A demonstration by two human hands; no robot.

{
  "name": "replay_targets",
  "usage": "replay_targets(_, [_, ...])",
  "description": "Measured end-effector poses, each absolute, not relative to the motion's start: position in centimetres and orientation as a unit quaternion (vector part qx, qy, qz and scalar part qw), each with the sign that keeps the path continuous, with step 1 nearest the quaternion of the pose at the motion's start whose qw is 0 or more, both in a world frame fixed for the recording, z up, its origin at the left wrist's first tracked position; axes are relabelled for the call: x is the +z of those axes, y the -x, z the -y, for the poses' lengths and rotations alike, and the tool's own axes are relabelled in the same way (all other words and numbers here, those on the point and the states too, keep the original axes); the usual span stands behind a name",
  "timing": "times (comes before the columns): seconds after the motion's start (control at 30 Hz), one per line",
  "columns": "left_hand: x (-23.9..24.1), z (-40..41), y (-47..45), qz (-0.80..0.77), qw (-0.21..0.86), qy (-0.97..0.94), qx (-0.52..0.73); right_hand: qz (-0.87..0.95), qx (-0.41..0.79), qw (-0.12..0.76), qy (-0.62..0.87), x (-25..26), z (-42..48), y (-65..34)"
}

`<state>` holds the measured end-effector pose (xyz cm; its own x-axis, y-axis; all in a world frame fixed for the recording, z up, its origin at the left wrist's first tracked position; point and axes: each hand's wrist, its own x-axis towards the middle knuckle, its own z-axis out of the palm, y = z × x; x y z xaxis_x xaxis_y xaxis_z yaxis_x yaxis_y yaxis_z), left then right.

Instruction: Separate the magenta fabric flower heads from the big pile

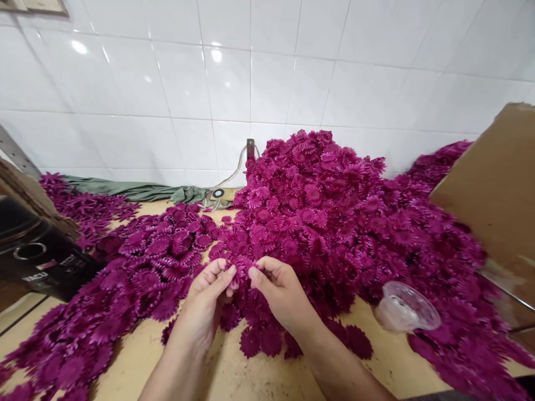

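Note:
Between my two hands is a magenta artificial flower head (239, 272) with a fringed edge. My left hand (210, 291) pinches its left side between thumb and fingers. At its right edge my right hand (279, 288) closes thumb and forefinger on the petals. Behind and around the hands rises a large heap of similar magenta flower heads (313, 195). Several flat flower pieces (267, 340) lie on the table below my hands. A second, lower pile of magenta flower pieces (142, 278) spreads to the left.
On the right stand a clear plastic cup (407, 309), tilted, and a cardboard sheet (489, 195). A black box (42, 256) leans at the left. Green cloth (137, 189) and a cable (238, 167) lie along the white tiled wall (271, 83). The tabletop (242, 379) is tan.

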<state>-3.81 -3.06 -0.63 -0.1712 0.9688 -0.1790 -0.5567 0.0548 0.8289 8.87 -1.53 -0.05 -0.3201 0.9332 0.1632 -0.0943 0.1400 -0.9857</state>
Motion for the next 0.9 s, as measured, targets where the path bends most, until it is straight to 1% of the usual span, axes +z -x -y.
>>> replay_targets(0.07, [-0.1, 2.8, 5.0, -0.406, 0.581, -0.208, 0.674, 0.569, 0.539, 0.493, 0.378, -0.2, 1.6, -9.5])
replay_targets(0.17, [0.6, 2.5, 6.9, -0.379, 0.525, -0.177, 0.741, 0.543, 0.493, 0.532, 0.423, -0.1, 0.8, -11.6])
replay_targets(0.27, [1.1, 2.4, 7.3, -0.425, 0.501, -0.244, 0.714, 0.561, 0.431, 0.534, 0.463, 0.7, -1.3, -14.7])
replay_targets(0.33, [1.3, 2.3, 6.5, -0.469, 0.5, -0.306, 0.661, 0.58, 0.339, 0.554, 0.491, 1.7, -3.3, -16.7])
replay_targets(0.37, [1.3, 2.1, 6.0, -0.483, 0.497, -0.326, 0.643, 0.584, 0.275, 0.562, 0.517, 2.3, -4.3, -17.5])
replay_targets(0.47, [1.1, 1.6, 4.8, -0.501, 0.489, -0.346, 0.624, 0.604, 0.046, 0.543, 0.582, 3.5, -5.7, -18.1])
replay_targets(0.5, [0.9, 1.4, 4.5, -0.505, 0.483, -0.35, 0.623, 0.623, -0.001, 0.533, 0.573, 3.5, -5.6, -17.7])
replay_targets(0.53, [0.7, 1.2, 4.3, -0.509, 0.478, -0.358, 0.619, 0.65, -0.021, 0.524, 0.55, 3.4, -5.1, -17.0])
replay_targets(0.6, [0.4, 1.1, 4.0, -0.513, 0.477, -0.387, 0.6, 0.715, 0.013, 0.507, 0.481, 2.8, -3.6, -14.9])
replay_targets(0.7, [0.2, 1.2, 3.7, -0.511, 0.484, -0.421, 0.572, 0.755, 0.168, 0.47, 0.425, 1.4, -1.6, -11.5])
replay_targets(0.8, [0.3, 1.4, 3.5, -0.515, 0.473, -0.427, 0.573, 0.743, 0.29, 0.441, 0.411, 0.5, -1.0, -9.4])
replay_targets(0.9, [0.2, 1.4, 3.6, -0.52, 0.465, -0.425, 0.577, 0.709, 0.355, 0.447, 0.414, 0.2, -1.3, -8.8])
